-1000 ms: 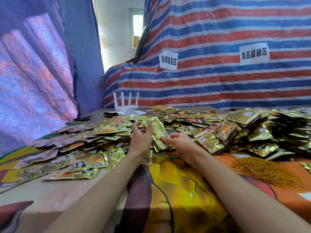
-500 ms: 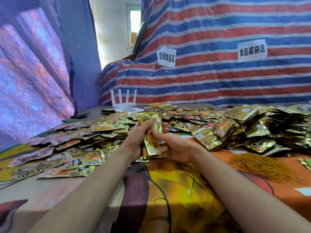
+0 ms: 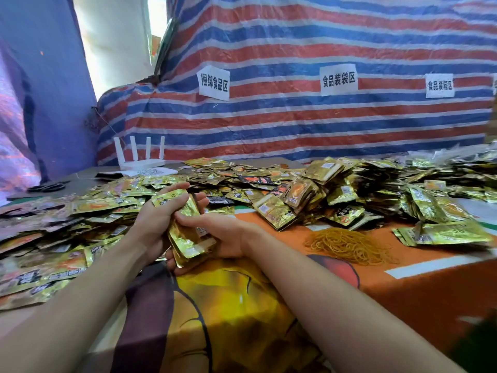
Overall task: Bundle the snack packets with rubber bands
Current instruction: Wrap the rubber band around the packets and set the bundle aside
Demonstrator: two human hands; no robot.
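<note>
A small stack of gold snack packets (image 3: 185, 238) is held between both hands above the table's near middle. My left hand (image 3: 154, 220) grips the stack from the left, fingers curled over its top end. My right hand (image 3: 223, 235) cups it from the right and below, thumb across the packets. A loose heap of yellow rubber bands (image 3: 347, 244) lies on the orange cloth to the right of my right hand. Gold packets (image 3: 274, 208) cover the table behind and to both sides.
A white router (image 3: 139, 160) with several antennas stands at the back left, with dark scissors (image 3: 47, 186) further left. A striped tarpaulin (image 3: 295, 122) with paper signs forms the back wall. The printed tablecloth (image 3: 228, 305) lies under my forearms.
Both hands lifted the stack off the pile and drew it toward me. The stack has tilted from upright to slanting down, with the left hand closing over its top.
</note>
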